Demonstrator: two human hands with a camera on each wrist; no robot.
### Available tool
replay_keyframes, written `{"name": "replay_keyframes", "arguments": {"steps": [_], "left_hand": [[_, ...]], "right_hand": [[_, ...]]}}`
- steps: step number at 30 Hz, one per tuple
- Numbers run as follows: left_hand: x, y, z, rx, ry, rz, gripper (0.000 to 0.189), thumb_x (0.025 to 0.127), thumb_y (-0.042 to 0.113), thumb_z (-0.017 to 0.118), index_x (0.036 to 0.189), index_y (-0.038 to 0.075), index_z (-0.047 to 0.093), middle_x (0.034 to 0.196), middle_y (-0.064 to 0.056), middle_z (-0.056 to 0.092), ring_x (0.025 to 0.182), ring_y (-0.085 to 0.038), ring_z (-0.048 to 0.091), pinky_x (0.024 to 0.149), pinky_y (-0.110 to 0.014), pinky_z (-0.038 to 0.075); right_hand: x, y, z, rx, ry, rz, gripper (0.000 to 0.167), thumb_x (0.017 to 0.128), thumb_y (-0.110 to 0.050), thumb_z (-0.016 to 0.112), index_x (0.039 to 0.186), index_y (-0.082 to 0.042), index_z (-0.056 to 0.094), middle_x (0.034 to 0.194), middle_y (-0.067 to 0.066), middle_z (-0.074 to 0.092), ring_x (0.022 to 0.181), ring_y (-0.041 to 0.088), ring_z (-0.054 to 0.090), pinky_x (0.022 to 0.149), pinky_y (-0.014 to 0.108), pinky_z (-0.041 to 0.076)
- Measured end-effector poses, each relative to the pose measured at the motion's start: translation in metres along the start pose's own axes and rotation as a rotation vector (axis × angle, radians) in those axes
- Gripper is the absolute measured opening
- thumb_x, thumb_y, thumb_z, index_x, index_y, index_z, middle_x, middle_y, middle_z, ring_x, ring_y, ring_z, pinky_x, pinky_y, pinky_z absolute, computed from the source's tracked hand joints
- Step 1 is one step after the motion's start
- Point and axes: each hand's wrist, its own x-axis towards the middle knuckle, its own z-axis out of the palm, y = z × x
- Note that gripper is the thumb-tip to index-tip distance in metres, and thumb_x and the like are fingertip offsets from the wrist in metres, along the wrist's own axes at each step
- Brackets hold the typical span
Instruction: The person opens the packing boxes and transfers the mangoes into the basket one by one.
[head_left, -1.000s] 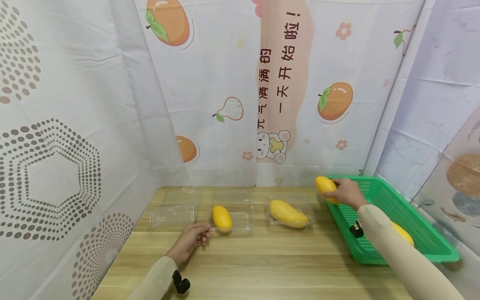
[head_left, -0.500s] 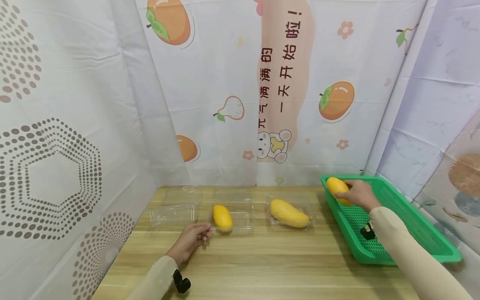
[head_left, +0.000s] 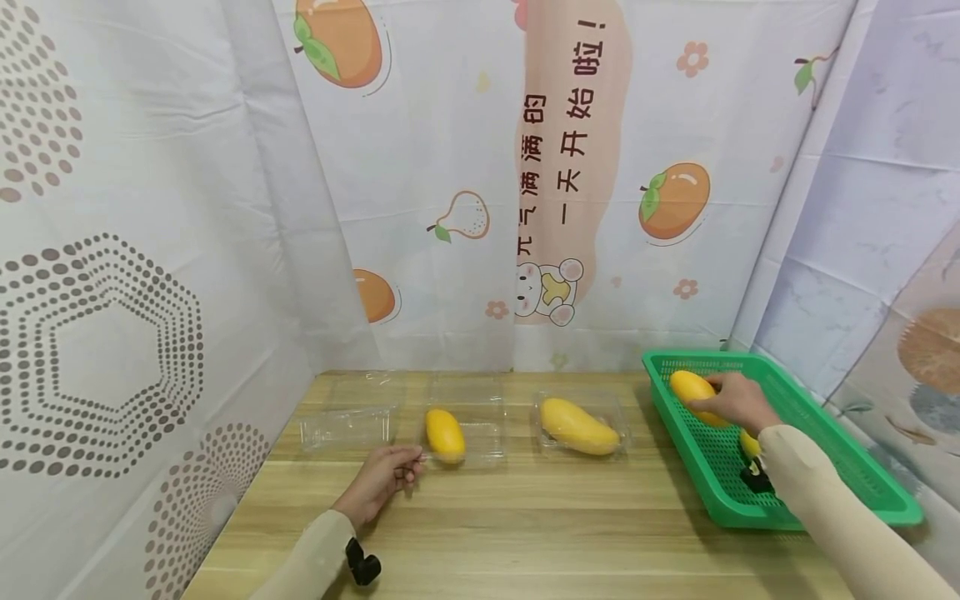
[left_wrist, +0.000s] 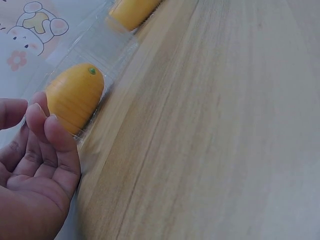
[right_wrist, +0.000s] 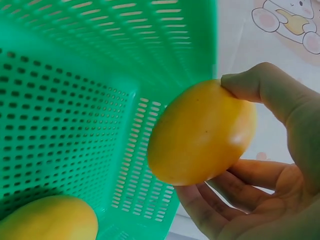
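Note:
In the head view my right hand (head_left: 738,402) grips a yellow mango (head_left: 693,392) inside the left part of the green basket (head_left: 712,504). The right wrist view shows the thumb on top of this mango (right_wrist: 202,132) and the fingers below it. Another mango (right_wrist: 50,220) lies in the basket, partly hidden by my arm in the head view. My left hand (head_left: 382,482) pinches the near left edge of an open clear plastic box (head_left: 483,442). A mango (head_left: 446,435) lies in that box, close to my left fingertips (left_wrist: 37,117).
A clear box (head_left: 345,429) with its lid raised stands at the left. Right of the middle, a larger mango (head_left: 577,427) sits in another clear box (head_left: 617,408). Printed curtains (head_left: 420,125) stand behind and beside the wooden table (head_left: 517,533).
My right hand has carried its mango rightward and slightly lower, from over the basket's left rim to inside it. My left hand has stayed in place.

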Motion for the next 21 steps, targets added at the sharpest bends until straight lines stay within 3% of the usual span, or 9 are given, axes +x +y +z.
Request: {"name": "replay_keyframes", "arguments": {"steps": [13,21], "left_hand": [[-0.001,0.000,-0.001,0.000,-0.015,0.008,0.033,0.102,0.019,0.065,0.112,-0.012,0.066,0.090,-0.008,0.070,0.072,-0.010,0.055,0.064,-0.023,0.051],[-0.002,0.000,-0.001,-0.001,-0.020,0.013,0.034,0.102,0.019,0.065,0.111,-0.014,0.066,0.089,-0.007,0.069,0.072,-0.010,0.054,0.064,-0.023,0.050]], "right_hand": [[-0.010,0.018,-0.004,-0.051,-0.065,0.012,0.067,0.087,-0.032,0.081,0.126,0.018,0.060,0.108,0.027,0.069,0.084,0.028,0.061,0.068,0.039,0.051],[-0.016,0.023,-0.006,-0.071,-0.125,0.034,0.067,0.087,-0.029,0.080,0.126,0.021,0.058,0.115,0.034,0.065,0.092,0.034,0.062,0.076,0.049,0.054]]}}
